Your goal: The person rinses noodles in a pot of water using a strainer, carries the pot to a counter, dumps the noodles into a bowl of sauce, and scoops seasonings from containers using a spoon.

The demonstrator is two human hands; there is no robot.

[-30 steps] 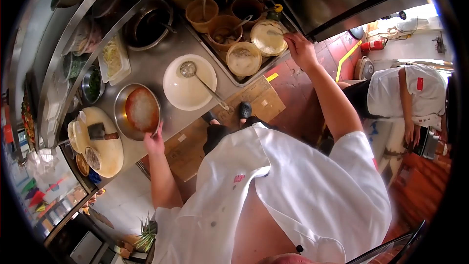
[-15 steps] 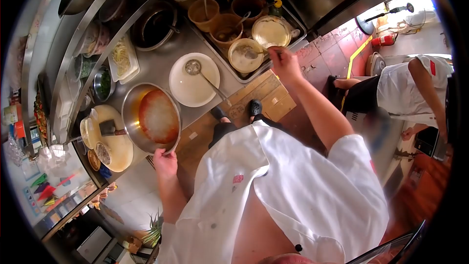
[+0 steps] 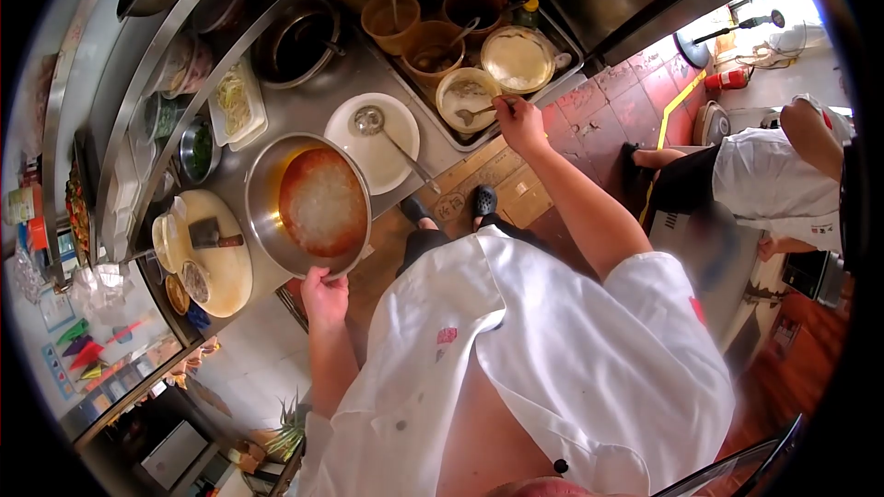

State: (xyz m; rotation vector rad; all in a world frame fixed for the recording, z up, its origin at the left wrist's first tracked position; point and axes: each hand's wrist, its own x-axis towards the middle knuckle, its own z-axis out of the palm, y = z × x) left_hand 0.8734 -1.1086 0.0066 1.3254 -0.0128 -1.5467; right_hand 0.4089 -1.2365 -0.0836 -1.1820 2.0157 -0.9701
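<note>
My left hand [image 3: 326,297] grips the near rim of a wide metal basin [image 3: 261,207] that holds cloudy liquid ringed with red oil. The basin is tilted slightly. In my right hand [image 3: 521,125] is the handle of a small metal spoon [image 3: 473,115], its bowl over a round tub [image 3: 440,97] of white seasoning. Whether the spoon touches the seasoning I cannot tell. Between the two hands stands a white bowl [image 3: 343,158], and a long-handled ladle [image 3: 401,147] rests in it with the handle sticking out over the edge.
A cleaver [image 3: 204,233] lies on a round cutting board [image 3: 235,281] at the left. Several seasoning tubs sit in a metal tray [image 3: 419,101]. Behind are a dark pot [image 3: 267,60] and a dish of pale shreds [image 3: 241,101]. Another person [image 3: 769,170] stands at the right.
My left hand and the basin have moved right, away from the cutting board and closer to the white bowl. The spoon has shifted slightly and lies lower over the tub.
</note>
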